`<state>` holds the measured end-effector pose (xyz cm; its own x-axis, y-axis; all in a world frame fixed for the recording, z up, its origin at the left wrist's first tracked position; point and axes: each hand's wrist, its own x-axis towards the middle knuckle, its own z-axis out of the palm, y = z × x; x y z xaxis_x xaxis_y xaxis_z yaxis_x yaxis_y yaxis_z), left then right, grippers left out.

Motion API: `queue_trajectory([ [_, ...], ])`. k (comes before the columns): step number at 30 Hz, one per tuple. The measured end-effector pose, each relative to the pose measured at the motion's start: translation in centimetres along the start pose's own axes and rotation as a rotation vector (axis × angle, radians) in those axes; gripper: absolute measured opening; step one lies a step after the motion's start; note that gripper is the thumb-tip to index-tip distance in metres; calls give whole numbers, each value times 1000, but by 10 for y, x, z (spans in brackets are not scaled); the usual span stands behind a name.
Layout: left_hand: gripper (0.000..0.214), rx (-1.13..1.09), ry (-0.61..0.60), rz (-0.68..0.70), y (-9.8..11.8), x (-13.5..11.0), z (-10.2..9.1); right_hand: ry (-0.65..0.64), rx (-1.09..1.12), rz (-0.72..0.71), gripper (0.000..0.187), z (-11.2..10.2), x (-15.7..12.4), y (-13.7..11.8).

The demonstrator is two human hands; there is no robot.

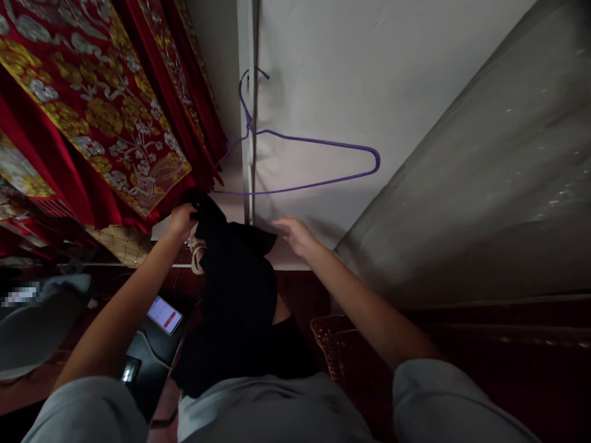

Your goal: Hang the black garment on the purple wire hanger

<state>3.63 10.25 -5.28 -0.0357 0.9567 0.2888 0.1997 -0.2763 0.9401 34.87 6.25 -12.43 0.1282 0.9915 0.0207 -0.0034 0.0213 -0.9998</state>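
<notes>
A piece of black clothing point(240, 258) spreads out in front of my lap, its exact kind unclear in the dim light. My left hand point(183, 220) is closed on its upper left edge, beside the red embroidered fabric. My right hand point(298, 235) is just off the garment's right corner, fingers stretched out toward the left with nothing visible in them. Above both hands, a purple clothes hanger point(323, 143) is hooked at the white vertical strip on the wall. Red cloth covers the hanger's left end.
Red garments with gold and silver embroidery point(106, 117) hang at the upper left. A lit phone point(165, 314) rests on a black seat point(154, 347) at lower left. To the right are a grey plastic-like sheet point(484, 203) and dark red carved furniture point(330, 344).
</notes>
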Motion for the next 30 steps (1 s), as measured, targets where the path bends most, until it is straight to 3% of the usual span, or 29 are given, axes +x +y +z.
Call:
queue_trajectory([
  [2,28,22,38,-111,-4,-24,-5,-65,29,64,23,14,-14,-8],
  [5,38,45,12,-156,15,-65,7,-392,83,146,30,36,-34,-31],
  [7,55,107,-114,-8,43,-95,24,-546,118,108,42,51,-42,-51],
  [9,64,190,-279,189,76,-121,40,-553,155,11,52,62,-45,-72],
  [11,59,270,-382,282,106,-135,49,-543,195,-49,57,65,-46,-91],
  [13,48,297,-343,368,126,-136,50,-574,208,-66,56,61,-49,-110],
  [16,43,205,-134,464,133,-115,46,-671,166,-92,43,50,-60,-131],
  [17,42,161,-123,455,129,-106,45,-703,132,-108,40,47,-66,-137],
  [19,36,106,-266,357,113,-91,47,-736,44,-153,35,41,-74,-146],
  [22,53,152,-641,138,78,-82,51,-678,-101,-242,18,27,-73,-159],
  [24,53,322,-808,90,55,-79,47,-550,-196,-366,6,13,-61,-166],
  [27,50,626,-845,171,37,-66,25,-206,-175,-570,10,-1,-28,-165],
  [30,42,829,-738,227,37,-44,-5,38,-39,-538,19,3,11,-144],
])
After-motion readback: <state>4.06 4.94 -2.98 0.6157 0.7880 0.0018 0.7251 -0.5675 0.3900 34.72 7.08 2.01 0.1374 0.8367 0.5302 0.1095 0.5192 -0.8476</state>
